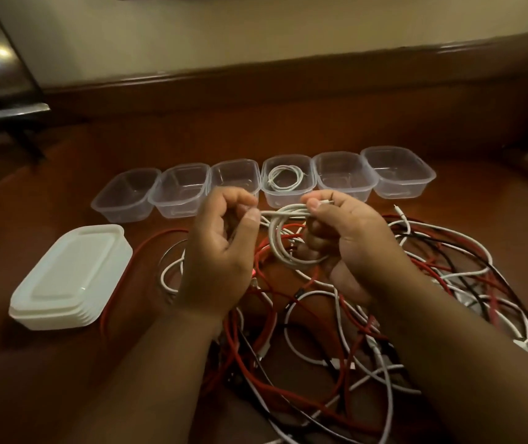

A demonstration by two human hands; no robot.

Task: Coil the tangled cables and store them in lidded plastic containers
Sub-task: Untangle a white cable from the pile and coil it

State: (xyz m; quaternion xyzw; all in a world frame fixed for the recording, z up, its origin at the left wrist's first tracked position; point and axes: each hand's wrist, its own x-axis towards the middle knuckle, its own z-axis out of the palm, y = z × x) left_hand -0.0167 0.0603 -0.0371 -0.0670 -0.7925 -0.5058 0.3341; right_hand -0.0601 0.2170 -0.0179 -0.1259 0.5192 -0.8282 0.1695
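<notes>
White cable coil point(291, 238) pinched by both hands point(221, 251) point(349, 245), just before the container row's point(342, 174) near rims.

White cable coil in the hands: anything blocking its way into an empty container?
Nothing visible. The white cable coil, held by left hand and right hand, sits just before the open, lidless clear plastic containers; white lids are stacked aside.

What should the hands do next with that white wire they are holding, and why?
Probably tuck the loose end round the white coil so it stays wound. Both the left hand and the right hand grip it, and it already forms loops above the tangled pile. Then it could go in an empty container, beside the one already holding a coiled cable.
</notes>
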